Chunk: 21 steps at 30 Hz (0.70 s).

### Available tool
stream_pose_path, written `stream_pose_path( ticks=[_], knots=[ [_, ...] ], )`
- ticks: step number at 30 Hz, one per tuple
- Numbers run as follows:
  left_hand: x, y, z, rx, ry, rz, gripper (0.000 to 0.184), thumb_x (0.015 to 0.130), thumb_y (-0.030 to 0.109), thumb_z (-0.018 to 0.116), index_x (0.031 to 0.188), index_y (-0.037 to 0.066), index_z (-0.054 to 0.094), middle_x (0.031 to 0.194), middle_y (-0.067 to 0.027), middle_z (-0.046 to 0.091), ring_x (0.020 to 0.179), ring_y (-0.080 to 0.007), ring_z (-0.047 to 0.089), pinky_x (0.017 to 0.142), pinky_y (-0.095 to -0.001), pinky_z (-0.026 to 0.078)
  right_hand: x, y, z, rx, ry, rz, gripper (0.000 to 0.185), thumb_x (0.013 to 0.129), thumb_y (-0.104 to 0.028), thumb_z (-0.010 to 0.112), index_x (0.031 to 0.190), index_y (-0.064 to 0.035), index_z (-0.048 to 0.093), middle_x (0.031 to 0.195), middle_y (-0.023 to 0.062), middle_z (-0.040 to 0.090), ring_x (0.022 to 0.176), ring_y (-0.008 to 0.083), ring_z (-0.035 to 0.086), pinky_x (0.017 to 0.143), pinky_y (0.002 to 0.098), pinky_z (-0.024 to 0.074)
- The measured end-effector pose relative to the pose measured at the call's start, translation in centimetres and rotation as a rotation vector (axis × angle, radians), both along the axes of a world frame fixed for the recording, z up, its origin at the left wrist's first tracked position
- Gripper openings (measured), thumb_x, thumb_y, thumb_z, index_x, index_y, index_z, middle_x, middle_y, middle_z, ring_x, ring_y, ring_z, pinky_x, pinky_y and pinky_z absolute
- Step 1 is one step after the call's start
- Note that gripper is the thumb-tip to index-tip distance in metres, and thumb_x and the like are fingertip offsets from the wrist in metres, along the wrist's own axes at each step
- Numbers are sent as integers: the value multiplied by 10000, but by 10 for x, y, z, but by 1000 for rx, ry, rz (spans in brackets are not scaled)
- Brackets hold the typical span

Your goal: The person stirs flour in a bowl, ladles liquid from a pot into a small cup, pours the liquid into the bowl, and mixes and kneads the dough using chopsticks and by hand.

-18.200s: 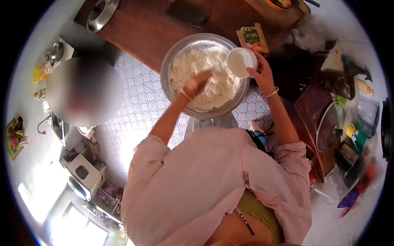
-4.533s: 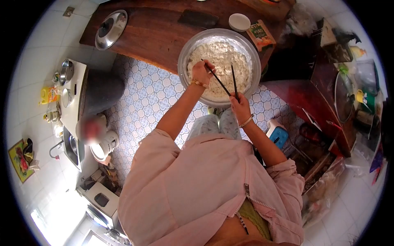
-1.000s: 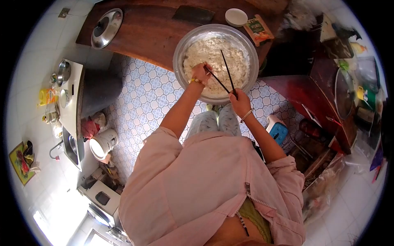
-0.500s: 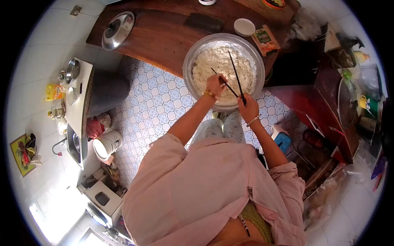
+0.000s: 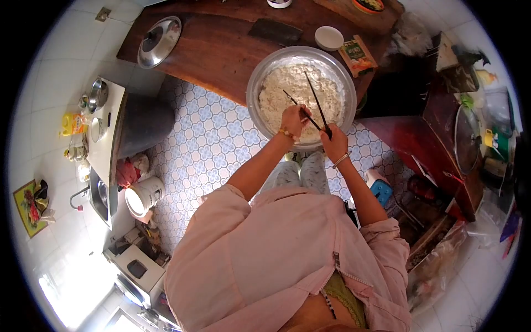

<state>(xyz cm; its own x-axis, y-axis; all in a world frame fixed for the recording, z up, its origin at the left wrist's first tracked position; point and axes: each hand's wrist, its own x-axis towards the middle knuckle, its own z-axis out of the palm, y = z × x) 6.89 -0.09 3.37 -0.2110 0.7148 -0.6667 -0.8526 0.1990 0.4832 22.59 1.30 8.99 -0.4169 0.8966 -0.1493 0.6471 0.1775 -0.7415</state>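
A large metal basin [image 5: 252, 91] holds a pale, crumbly flour mixture [image 5: 282, 82]. Over its near side, my right hand [image 5: 335, 143] grips two dark chopsticks [image 5: 313, 94] at their near ends, and they spread apart in a V. My left hand [image 5: 293, 120] is closed on the left chopstick, partway along it, and its fingers look dusted with dough. The tip of that stick shows beyond my left fingers, above the mixture.
The basin overlaps the edge of a brown wooden table [image 5: 215, 50]. Behind it are a white bowl [image 5: 329, 38] and a printed packet [image 5: 357, 56]. A metal lid [image 5: 159, 42] lies at the table's left. A white bucket [image 5: 145, 196] stands on the floor.
Since the first frame, the white bowl has gone from my right hand to the table and chopsticks have come into my hands. Lately my left hand has slid along the left chopstick, closer to my right hand.
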Motion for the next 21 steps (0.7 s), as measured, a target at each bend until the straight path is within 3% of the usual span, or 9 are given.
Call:
stream_pose_path(
  ticks=[2, 3, 10, 16, 18, 21],
  knots=[
    [-23, 9, -24, 104, 319, -129, 193, 879, 192, 413, 777, 74, 526, 730, -51, 563, 717, -175, 548, 645, -331, 439, 1, 0, 1, -11, 3, -4, 170, 766, -194, 582, 779, -25, 564, 692, 163, 582, 659, 343, 572, 610, 403, 444],
    [-31, 17, -22, 86, 43, 125, 177, 876, 199, 430, 782, 82, 524, 730, -48, 563, 713, -175, 549, 649, -318, 436, 1, 0, 3, -4, 15, 4, 173, 766, -194, 588, 784, -23, 563, 682, 157, 578, 644, 326, 572, 601, 389, 443],
    [14, 0, 9, 94, 49, 65, 143, 862, 185, 440, 805, 87, 526, 734, -46, 558, 701, -172, 554, 669, -333, 446, 5, -2, -13, -138, 211, -84, 180, 780, -194, 594, 787, -19, 551, 644, 120, 552, 583, 249, 540, 561, 330, 422],
    [-26, 20, -3, 161, 32, 256, 149, 855, 166, 445, 788, 59, 524, 736, -50, 555, 680, -161, 544, 612, -316, 461, 9, -5, -9, -116, 145, -40, 171, 779, -178, 582, 809, -14, 546, 665, 126, 560, 599, 256, 547, 573, 335, 426],
    [-3, 7, 4, 172, 445, -117, 173, 833, 173, 445, 751, 43, 525, 656, -42, 537, 635, -146, 532, 591, -286, 445, 8, -4, -8, -125, 146, -66, 168, 778, -176, 583, 809, -15, 547, 670, 130, 562, 605, 258, 551, 577, 337, 427],
    [10, 4, 7, 137, 362, -83, 120, 834, 121, 445, 781, 47, 523, 713, -47, 552, 658, -144, 539, 593, -284, 456, 11, -2, -9, -146, 177, -99, 164, 777, -173, 584, 809, -17, 548, 678, 136, 566, 616, 261, 560, 581, 344, 430]
  ],
)
